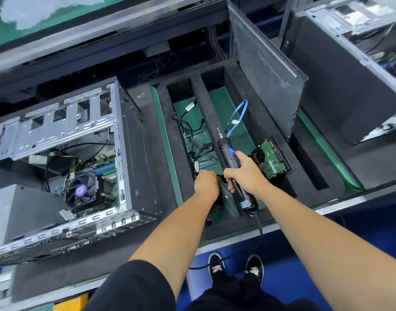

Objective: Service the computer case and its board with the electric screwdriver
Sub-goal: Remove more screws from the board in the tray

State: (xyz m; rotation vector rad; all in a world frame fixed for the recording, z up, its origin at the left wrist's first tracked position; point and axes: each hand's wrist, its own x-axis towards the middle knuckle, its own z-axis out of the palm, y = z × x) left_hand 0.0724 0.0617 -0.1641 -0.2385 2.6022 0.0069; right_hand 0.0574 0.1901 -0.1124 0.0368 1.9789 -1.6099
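Factory line, dark padded table (pixel 147 135) with a foam tray (pixel 271 135) of green-floored slots.

Item, computer case (pixel 129 153): lies on its side at our left, side panel off and interior exposed. Its board (pixel 107 182) sits inside with fan (pixel 80 191) and wiring in place. Detached side panel (pixel 266 70) leans upright behind the tray.

Item, electric screwdriver (pixel 234 167): above the tray, well apart from the case, bit pointing away from us, cord trailing off the table edge. Our right hand (pixel 244 173) has its fingers wrapped round the barrel.

Item, left hand (pixel 207 181): knuckles up in the tray slot among black cables (pixel 199 140); what its curled fingers hold, we cannot tell.

Item, hard drive (pixel 272 159): green circuit side up, propped in the tray just right of the driver. Blue cable (pixel 237 117) beside it.

Status, as we judge: opening and drive removal done; work on the board not yet evident, reassembly outstanding.
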